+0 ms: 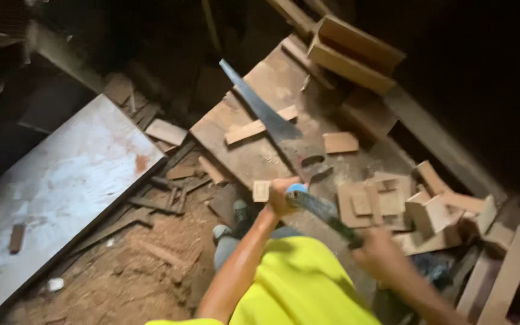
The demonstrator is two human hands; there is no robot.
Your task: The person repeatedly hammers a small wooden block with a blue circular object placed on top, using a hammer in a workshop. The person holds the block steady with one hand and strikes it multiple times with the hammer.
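My left hand (280, 197) is closed round the near end of a dark, long tool (323, 212) with a blue tip, close to a small square wood block (262, 191). The tool's other end is gripped by my right hand (379, 253), lower right. The tool lies slanted above the front of a worn wooden bench (242, 153). A hand saw (265, 113) rests flat on the bench beyond my hands, its blade pointing to the upper left over a thin wood strip (259, 126). The picture is blurred, so I cannot tell what kind of tool it is.
Several cut wood blocks (386, 201) and offcuts are piled right of my hands, with planks (507, 277) at the far right. An open wooden box (353, 51) stands at the bench's back. A pale stained board (61, 180) lies at the left over sawdust and scraps (151, 253).
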